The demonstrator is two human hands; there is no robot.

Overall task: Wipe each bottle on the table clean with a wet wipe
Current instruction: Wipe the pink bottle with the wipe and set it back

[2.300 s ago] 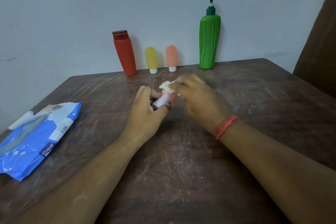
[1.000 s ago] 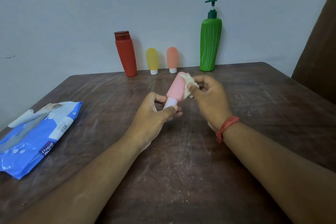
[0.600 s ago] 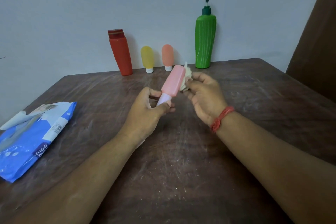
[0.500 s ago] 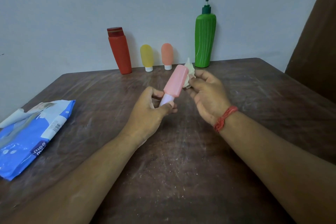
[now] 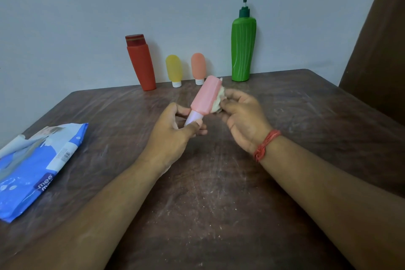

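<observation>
Nearest to me: dark brown table [image 5: 219,215], scuffed, with pale scratch marks and specks across its top. Left near edge: blue and white wet wipe pack [image 5: 32,171], lying flat, its flap partly lifted at the far end. Middle of the table, raised above it: my left hand [image 5: 173,133], thumb and fingers curled round the pale lilac cap end of the pink bottle [image 5: 206,96], which tilts up and away from me, cap toward me. Just right of it: my right hand [image 5: 243,116], fingers curled, pinching a crumpled off-white wet wipe [image 5: 218,102] against the right side of the pink bottle; a red thread band [image 5: 265,146] sits on that wrist. The two hands are close together, joined only through the bottle. Far edge, in a row against the grey wall, left to right: red bottle [image 5: 141,63], cap up and leaning slightly; yellow tube [image 5: 174,70], standing on its white cap; orange tube [image 5: 198,67], likewise; green pump bottle [image 5: 243,48], upright, with a dark green pump head. Far right: a brown panel [image 5: 379,39].
</observation>
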